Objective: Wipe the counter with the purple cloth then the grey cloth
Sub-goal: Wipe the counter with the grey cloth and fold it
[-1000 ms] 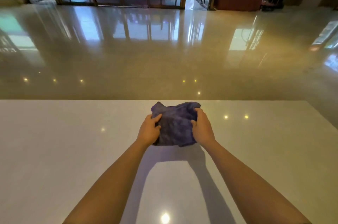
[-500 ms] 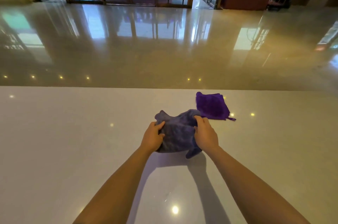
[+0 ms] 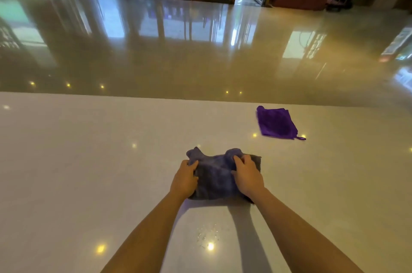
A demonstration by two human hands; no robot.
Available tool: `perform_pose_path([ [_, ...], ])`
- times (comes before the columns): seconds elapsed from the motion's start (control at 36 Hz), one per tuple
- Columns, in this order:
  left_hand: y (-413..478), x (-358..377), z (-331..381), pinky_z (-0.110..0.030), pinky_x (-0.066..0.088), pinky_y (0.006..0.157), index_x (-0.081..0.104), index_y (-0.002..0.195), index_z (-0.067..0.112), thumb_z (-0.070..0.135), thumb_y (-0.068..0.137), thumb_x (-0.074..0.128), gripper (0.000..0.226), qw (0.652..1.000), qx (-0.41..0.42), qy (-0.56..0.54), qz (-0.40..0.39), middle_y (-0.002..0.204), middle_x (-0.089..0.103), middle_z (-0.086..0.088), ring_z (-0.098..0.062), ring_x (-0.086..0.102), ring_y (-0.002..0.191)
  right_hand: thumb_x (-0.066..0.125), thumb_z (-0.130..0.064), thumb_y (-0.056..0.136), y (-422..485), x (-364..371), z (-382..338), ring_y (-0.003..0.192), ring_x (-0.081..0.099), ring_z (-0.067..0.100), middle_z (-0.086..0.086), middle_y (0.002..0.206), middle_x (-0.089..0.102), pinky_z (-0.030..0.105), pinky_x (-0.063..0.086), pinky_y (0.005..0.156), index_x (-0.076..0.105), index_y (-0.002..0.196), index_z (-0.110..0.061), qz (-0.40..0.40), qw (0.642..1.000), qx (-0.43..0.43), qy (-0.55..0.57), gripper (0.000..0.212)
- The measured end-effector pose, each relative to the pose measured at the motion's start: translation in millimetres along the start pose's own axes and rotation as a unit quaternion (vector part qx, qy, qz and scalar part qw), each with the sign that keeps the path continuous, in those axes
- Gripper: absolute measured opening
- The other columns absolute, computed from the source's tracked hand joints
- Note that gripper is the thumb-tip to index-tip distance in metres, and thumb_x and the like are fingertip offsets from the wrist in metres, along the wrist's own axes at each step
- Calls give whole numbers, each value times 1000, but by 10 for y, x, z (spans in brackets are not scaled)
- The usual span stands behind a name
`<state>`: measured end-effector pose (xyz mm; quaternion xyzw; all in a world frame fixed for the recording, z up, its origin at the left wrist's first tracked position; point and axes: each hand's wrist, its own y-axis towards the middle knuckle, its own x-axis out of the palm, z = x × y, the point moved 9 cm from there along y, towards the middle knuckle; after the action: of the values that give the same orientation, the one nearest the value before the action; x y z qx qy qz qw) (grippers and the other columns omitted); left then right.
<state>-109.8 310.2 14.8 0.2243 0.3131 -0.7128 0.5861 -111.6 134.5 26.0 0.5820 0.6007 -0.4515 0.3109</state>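
Both hands press on the grey cloth (image 3: 215,178), which lies bunched on the white tabletop (image 3: 78,172). The left hand (image 3: 184,180) holds its left edge with the fingers curled into the fabric, and the right hand (image 3: 247,175) grips the right part in the same way. Compared with half a second ago, the grey cloth and the hands are now nearer to the person and further from the far edge of the tabletop. The purple cloth (image 3: 276,123), which then lay just beside the grey one, is now well apart from it, flat near the far edge on the right. Some small wet drops (image 3: 206,233) show on the tabletop between the forearms.
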Motion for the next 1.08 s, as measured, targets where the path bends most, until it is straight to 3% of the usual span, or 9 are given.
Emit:
perform_pose_path([
  [0.06,-28,-6,-124,-38,43,95,46,117,10,30,96,38,31,1000,-19,7,1,126,53,-18,-30,53,105,44,-31,93,-5,155,-11,122,41,34,16,140,35,43,41,98,27,139,-15,-23,998,-8,-60,51],
  [0.14,-70,-12,-352,-40,39,103,37,132,9,28,96,39,40,998,-64,-13,-13,136,46,-15,-34,49,119,41,-47,91,-14,362,20,134,25,37,15,151,19,48,29,108,10,145,-27,-63,995,-10,-71,65],
  [0.28,-88,-33,-626,-29,41,86,31,136,12,28,96,40,44,994,-110,-18,-21,139,44,-9,-29,53,114,38,-67,82,-1,655,-32,142,-7,38,14,157,-7,60,4,112,-6,140,-47,-110,993,-27,-45,76],
  [0.36,-89,-172,-703,-37,36,106,24,143,17,34,93,43,56,992,-84,88,20,152,25,-9,-30,37,132,33,-80,72,24,799,-94,139,-20,44,16,154,-22,69,-7,105,-11,137,-52,-121,990,-21,-68,83],
  [0.44,-173,-307,-824,-42,20,115,14,145,28,42,95,32,55,983,-73,156,64,157,10,-6,-28,18,142,26,-88,63,51,868,-103,136,-23,48,16,152,-27,74,-9,100,-16,135,-53,-117,990,5,-83,90],
  [0.58,-351,-458,-1232,-47,1,118,-5,144,35,45,95,15,54,968,-113,215,67,158,-7,-4,-25,-4,146,12,-96,43,62,927,-55,135,-24,50,16,150,-31,76,-11,98,-23,130,-56,-112,991,49,-47,103],
  [0.72,-555,-647,-1632,-48,2,117,-1,145,34,42,96,14,52,960,-163,214,78,158,-4,-4,-24,-3,146,5,-97,35,86,980,-60,135,-22,50,16,151,-29,77,-9,98,-26,129,-55,-103,991,70,-57,108],
  [0.94,-652,-614,-1873,-45,0,118,-6,145,30,37,98,14,51,958,-161,237,19,158,-9,-3,-21,-9,146,10,-94,44,169,1023,-157,133,-25,51,18,151,-29,77,-11,97,-22,133,-52,-90,988,96,-75,105],
  [1.08,-653,-605,-1902,-44,-2,117,-8,144,32,37,98,14,51,958,-149,244,20,158,-11,-1,-20,-11,145,18,-90,61,192,1026,-187,135,-20,51,18,153,-22,76,-10,99,-17,138,-46,-77,987,96,-103,96],
])
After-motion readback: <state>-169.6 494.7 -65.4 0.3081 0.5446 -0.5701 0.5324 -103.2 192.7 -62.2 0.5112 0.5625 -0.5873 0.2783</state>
